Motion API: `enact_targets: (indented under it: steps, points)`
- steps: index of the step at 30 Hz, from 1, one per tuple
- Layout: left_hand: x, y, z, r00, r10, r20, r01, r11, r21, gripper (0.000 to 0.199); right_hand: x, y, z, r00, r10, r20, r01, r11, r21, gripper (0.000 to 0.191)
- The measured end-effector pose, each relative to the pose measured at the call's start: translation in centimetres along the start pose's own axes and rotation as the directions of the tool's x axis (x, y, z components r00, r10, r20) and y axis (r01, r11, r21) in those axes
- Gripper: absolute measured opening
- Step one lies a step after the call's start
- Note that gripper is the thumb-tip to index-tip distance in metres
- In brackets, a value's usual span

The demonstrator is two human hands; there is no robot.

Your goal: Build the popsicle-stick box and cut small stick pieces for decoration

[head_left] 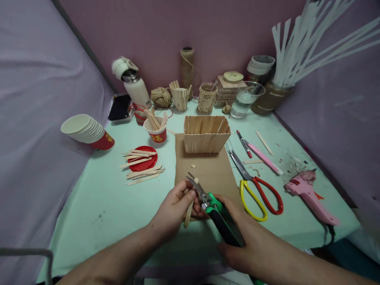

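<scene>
Between the fingers of my left hand [179, 204] is a wooden craft stick [188, 215], slanting with its lower end sticking out below. My right hand [242, 233] is closed around the green and black handles of pruning shears [221, 223]. The shears' blades are parted, and the stick's upper end shows between them. Under both hands lies a piece of brown cardboard [208, 170]. At its far end stands a rectangular box made of craft sticks [207, 142]. A small wood chip [192, 166] rests on the cardboard.
Scissors [252, 186] with red and yellow handles, a pink pen [264, 158] and a pink glue gun [310, 196] lie to the right. Loose craft sticks [145, 174] lie left beside a red lid [152, 162]. Paper cups [89, 130], a water cup [245, 101] and twine [161, 97] stand farther off.
</scene>
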State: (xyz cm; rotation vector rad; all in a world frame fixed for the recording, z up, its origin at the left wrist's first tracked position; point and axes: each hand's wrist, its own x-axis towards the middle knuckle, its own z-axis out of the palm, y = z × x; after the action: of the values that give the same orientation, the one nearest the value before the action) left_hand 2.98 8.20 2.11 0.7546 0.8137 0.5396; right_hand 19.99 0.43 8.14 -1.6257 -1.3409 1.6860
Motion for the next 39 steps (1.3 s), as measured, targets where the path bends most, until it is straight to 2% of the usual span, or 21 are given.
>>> enact_targets:
  steps: [15,20,25,31,39]
  points:
    - [0.1,-0.4,-0.5,0.999,0.003,0.033,-0.005,0.999,0.042,0.020,0.0,-0.7,0.0,1.000,0.027,-0.014,-0.027,0.999,-0.036,0.074]
    - [0.1,-0.3,-0.5,0.999,-0.030,0.018,0.029,0.998,0.055,0.023,0.1,-0.6,-0.5,0.999,0.008,0.038,-0.007,1.000,-0.014,0.075]
    - [-0.1,0.1,-0.3,0.997,-0.082,-0.014,0.082,0.995,0.061,0.033,0.4,-0.3,-0.9,0.996,-0.019,0.088,0.020,1.000,-0.020,0.068]
    - [0.1,0.5,-0.1,0.990,-0.133,-0.048,0.133,0.991,0.006,0.036,0.9,0.0,-1.2,0.989,0.056,0.140,-0.048,0.997,-0.064,0.050]
    - [0.3,1.0,0.1,0.976,-0.216,-0.039,0.215,0.976,-0.027,0.033,1.3,-0.6,-1.2,0.980,0.089,0.179,-0.085,0.996,-0.026,0.044]
